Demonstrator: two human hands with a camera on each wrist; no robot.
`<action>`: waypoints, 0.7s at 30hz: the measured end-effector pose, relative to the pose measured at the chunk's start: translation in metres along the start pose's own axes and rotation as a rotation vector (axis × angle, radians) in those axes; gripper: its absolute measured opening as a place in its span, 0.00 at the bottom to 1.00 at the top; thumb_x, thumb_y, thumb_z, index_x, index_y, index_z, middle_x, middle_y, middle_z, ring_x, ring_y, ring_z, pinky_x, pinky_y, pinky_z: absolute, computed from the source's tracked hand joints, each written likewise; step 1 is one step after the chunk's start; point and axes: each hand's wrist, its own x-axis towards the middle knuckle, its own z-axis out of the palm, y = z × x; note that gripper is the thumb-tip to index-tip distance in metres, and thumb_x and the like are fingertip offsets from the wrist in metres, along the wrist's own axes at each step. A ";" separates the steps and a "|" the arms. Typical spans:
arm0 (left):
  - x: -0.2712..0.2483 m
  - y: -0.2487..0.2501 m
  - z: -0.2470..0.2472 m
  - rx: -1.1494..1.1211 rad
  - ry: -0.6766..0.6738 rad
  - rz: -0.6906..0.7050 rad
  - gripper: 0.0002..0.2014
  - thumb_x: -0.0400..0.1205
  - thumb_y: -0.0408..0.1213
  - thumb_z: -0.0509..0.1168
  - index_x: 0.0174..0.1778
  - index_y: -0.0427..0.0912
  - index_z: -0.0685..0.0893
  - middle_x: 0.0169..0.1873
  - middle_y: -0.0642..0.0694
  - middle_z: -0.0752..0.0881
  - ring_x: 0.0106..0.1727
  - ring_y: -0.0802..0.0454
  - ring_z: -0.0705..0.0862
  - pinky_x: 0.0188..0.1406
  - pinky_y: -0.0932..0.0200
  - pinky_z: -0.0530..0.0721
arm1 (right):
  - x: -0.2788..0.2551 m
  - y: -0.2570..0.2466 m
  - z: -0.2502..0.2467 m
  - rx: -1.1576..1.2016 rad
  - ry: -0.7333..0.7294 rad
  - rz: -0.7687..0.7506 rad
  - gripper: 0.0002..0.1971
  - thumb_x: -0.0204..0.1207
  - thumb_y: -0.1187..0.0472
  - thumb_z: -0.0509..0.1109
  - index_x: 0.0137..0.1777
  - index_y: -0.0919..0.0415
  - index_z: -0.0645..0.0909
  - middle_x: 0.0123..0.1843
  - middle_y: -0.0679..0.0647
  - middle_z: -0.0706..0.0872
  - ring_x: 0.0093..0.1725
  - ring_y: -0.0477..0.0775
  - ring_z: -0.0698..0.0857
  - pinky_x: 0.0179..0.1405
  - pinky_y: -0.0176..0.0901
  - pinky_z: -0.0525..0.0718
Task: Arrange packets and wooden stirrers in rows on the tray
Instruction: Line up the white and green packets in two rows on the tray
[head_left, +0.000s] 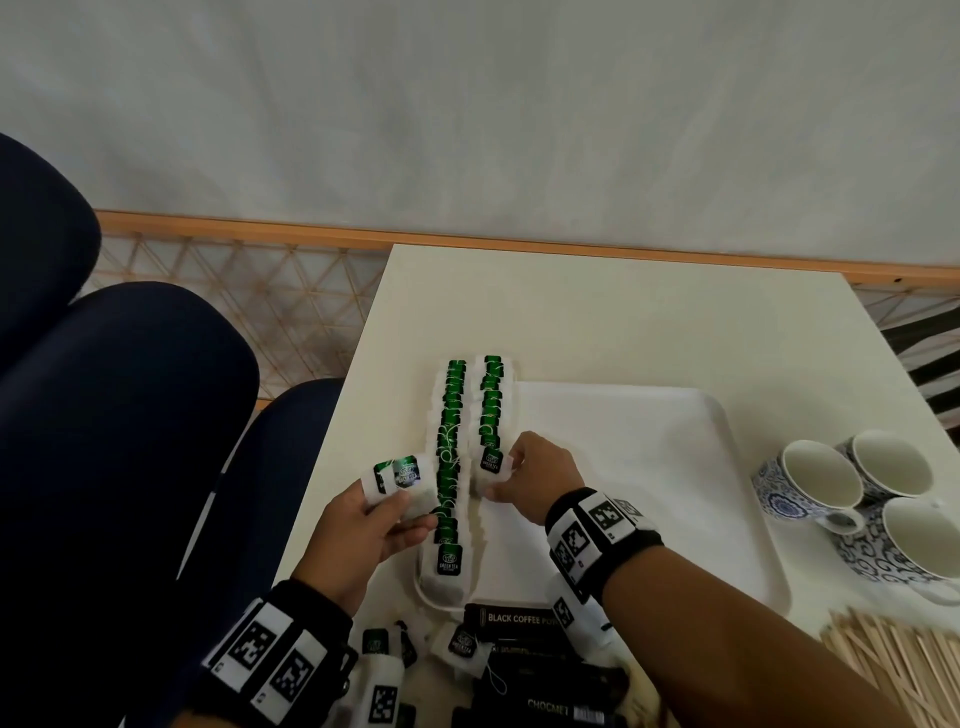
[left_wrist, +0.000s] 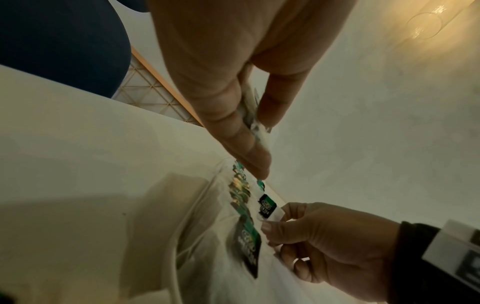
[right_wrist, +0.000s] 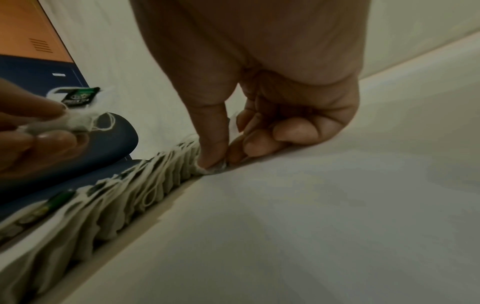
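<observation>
Two rows of overlapping green tea bags lie along the left side of the white tray. My right hand pinches the nearest tea bag of the right-hand row between thumb and fingers, low on the tray; the right wrist view shows the thumb pressing on the bag's edge. My left hand holds a small stack of green tea bags just left of the rows, above the table. In the left wrist view the held tea bags sit between thumb and fingers.
Loose tea bags and black coffee and chocolate sachets lie at the table's near edge. A pile of wooden stirrers is at the near right. Three blue-patterned cups stand right of the tray. Dark blue chairs are on the left.
</observation>
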 end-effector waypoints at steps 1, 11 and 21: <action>0.000 0.000 0.000 0.005 -0.006 -0.003 0.10 0.85 0.28 0.60 0.56 0.40 0.84 0.46 0.37 0.91 0.47 0.38 0.91 0.38 0.59 0.89 | 0.001 0.000 0.000 0.000 0.005 -0.001 0.23 0.63 0.49 0.83 0.41 0.52 0.69 0.45 0.51 0.81 0.41 0.50 0.77 0.31 0.37 0.72; -0.003 0.002 0.004 0.089 -0.035 0.002 0.10 0.85 0.27 0.60 0.55 0.41 0.84 0.44 0.39 0.92 0.44 0.44 0.91 0.38 0.60 0.89 | -0.018 -0.016 -0.007 0.212 0.099 -0.166 0.22 0.72 0.37 0.72 0.48 0.56 0.75 0.39 0.48 0.81 0.37 0.47 0.78 0.34 0.35 0.74; -0.005 0.002 0.010 0.130 0.015 -0.013 0.05 0.84 0.29 0.62 0.47 0.35 0.84 0.38 0.37 0.91 0.39 0.44 0.91 0.37 0.57 0.89 | -0.026 -0.005 -0.004 0.102 -0.167 -0.261 0.16 0.77 0.49 0.73 0.38 0.63 0.82 0.30 0.49 0.79 0.30 0.46 0.75 0.35 0.41 0.75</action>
